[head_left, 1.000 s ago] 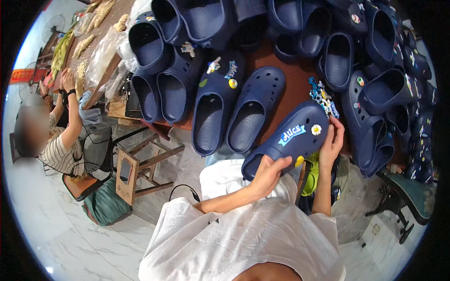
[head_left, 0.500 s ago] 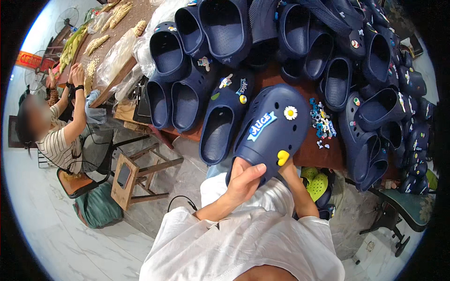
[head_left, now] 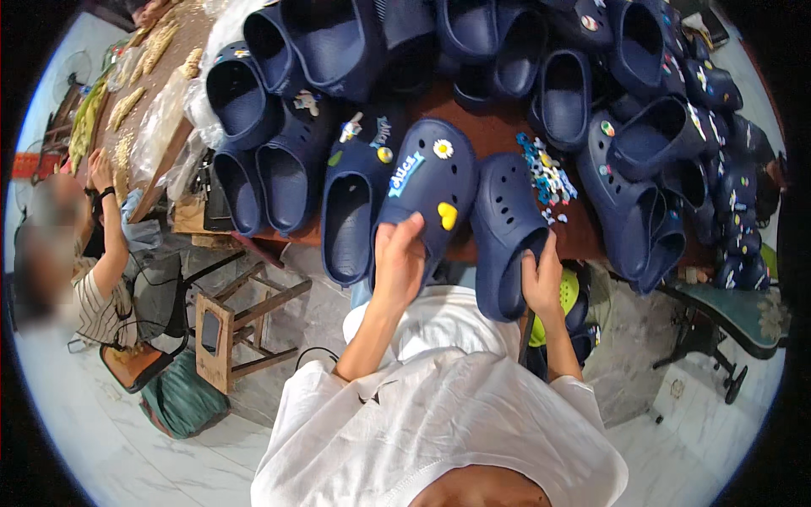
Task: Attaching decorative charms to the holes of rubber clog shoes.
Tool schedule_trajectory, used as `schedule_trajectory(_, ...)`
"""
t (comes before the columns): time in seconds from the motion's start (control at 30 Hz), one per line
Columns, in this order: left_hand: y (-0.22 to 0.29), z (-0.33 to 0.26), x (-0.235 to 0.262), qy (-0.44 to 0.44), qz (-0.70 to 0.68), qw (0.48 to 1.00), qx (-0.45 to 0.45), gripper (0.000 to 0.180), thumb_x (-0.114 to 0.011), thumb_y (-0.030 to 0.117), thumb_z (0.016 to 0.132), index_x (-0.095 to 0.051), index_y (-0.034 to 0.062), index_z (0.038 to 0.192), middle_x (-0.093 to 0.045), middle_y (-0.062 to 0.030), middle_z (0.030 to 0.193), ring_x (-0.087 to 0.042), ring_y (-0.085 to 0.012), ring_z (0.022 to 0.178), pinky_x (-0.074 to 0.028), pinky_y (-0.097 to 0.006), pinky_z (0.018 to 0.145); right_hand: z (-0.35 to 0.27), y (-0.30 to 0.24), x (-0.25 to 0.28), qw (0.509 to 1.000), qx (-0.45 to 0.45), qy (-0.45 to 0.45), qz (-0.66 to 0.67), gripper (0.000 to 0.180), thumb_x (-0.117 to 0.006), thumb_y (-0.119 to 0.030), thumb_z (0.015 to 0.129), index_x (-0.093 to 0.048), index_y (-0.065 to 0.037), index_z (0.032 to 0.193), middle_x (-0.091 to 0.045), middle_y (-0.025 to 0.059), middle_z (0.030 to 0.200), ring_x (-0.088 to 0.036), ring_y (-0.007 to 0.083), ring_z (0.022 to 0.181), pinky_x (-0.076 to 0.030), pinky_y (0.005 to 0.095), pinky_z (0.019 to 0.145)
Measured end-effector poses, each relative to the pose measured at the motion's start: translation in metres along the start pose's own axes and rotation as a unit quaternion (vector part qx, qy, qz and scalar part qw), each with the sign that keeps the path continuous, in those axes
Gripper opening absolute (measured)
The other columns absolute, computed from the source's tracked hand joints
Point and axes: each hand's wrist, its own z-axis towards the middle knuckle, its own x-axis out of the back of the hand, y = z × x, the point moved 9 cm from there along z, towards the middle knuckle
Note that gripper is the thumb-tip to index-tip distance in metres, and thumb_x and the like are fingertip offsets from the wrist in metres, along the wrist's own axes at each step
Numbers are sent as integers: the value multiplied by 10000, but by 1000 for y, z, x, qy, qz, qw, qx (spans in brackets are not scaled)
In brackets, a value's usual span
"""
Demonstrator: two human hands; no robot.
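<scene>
We face a brown tabletop (head_left: 483, 127) crowded with navy clogs (head_left: 348, 224). Over its near edge we have a decorated clog (head_left: 429, 186) and, just right of it, a plain clog (head_left: 500, 203). Both our hands are grasping: the left hand (head_left: 399, 262) grips the decorated one near its opening, the right hand (head_left: 543, 275) the plain one's right rim. Beside that lies a heap of charms (head_left: 549, 173). The decorated upper bears a blue banner charm (head_left: 405, 174), a yellow heart charm (head_left: 448, 216) and a daisy charm (head_left: 443, 149).

Fairly bright light; fisheye curvature; black corners; co-worker's head (head_left: 51, 245) blurred.
</scene>
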Motion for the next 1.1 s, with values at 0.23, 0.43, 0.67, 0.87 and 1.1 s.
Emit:
schedule_trajectory(0.23,-27,50,9,-17,34,999,5,409,-565,169,996,-481,-126,1266,-583,-184,1276,-576,-242,1182,-433,-371,1047,-6,-31,11,991,112,58,-43,555,-519,-60,859,-383,7,1392,-544,255,1257,-592,455,1058,-500,486,854)
schedule_trajectory(0.43,-28,70,5,14,44,999,-6,399,-609,211,985,-495,-78,1233,-609,-145,1198,-591,-213,1128,-436,-352,1045,-12,-29,-4,998,63,21,-24,582,-597,-94,846,-401,-9,1386,-557,217,1103,-628,426,909,-535,459,738)
schedule_trajectory(0.67,-26,72,-1,28,57,998,-15,297,-618,232,984,-545,-4,1149,-617,-41,1056,-588,-124,974,-459,-304,962,0,-26,-17,995,79,48,-32,569,-591,-143,884,-357,-8,1385,-502,244,1144,-608,465,872,-526,501,727)
schedule_trajectory(0.87,-24,17,-9,19,250,958,-142,527,-524,94,999,-315,-30,1467,-429,-186,1448,-487,-285,1291,-394,-396,1082,0,-24,-14,995,82,58,-18,591,-597,-169,909,-324,-4,1406,-487,251,1150,-607,451,884,-526,493,743)
schedule_trajectory(1.1,-65,-57,-40,-125,409,883,-196,434,-568,8,914,-467,-34,1335,-491,-137,1348,-507,-225,1221,-413,-351,1024,3,5,10,990,38,17,138,489,-593,-153,932,-418,14,1358,-506,220,1162,-586,372,952,-494,454,822)
